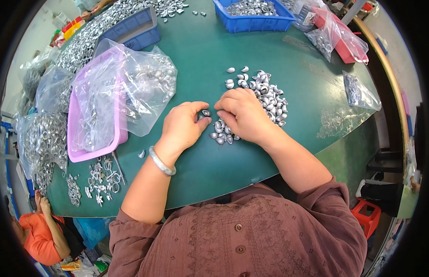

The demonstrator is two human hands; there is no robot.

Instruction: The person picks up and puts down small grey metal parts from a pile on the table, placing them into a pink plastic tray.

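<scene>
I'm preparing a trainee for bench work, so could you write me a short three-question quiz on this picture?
1. What does the left hand pinch?
2. True or false: the lilac basket stands to the left of the loose pile by the right hand.
3. On which side is the pale bangle worn?
A) right
B) both
C) left

Key:
1. A small shiny grey piece
2. True
3. C
</scene>
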